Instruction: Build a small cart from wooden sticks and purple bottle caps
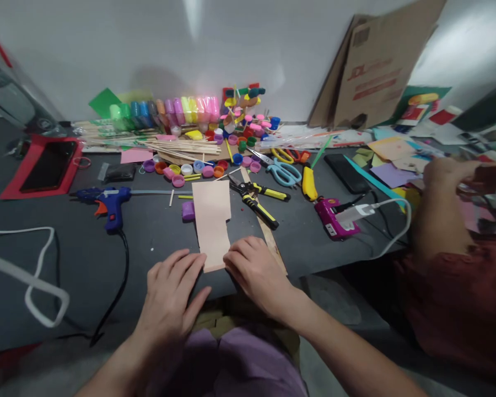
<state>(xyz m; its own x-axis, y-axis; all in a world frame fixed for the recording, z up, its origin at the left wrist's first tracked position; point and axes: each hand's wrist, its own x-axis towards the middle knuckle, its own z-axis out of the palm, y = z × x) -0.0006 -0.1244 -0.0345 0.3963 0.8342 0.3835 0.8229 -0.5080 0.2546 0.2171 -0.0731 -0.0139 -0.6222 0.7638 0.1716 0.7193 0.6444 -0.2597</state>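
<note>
A pale peach piece of paper or card [212, 220], with a notch in its right edge, lies on the dark table near the front edge. My left hand [173, 289] rests at its lower left corner, fingertips on the edge, thumb apart from the fingers. At the lower right corner, my right hand [256, 270] has its fingers close together and bent over the edge; its thumb is hidden. A purple block [188, 211] touches the card's left side. Yellow-and-black pliers [258, 201] lie to the right, beside a wooden strip [275, 248].
A blue glue gun [113, 207] lies left, its cable running to the front edge. Behind are colourful caps [186, 169], sticks [186, 146] and blue scissors [283, 172]. A magenta power strip [334, 220] is right, near another person's arm [442, 215].
</note>
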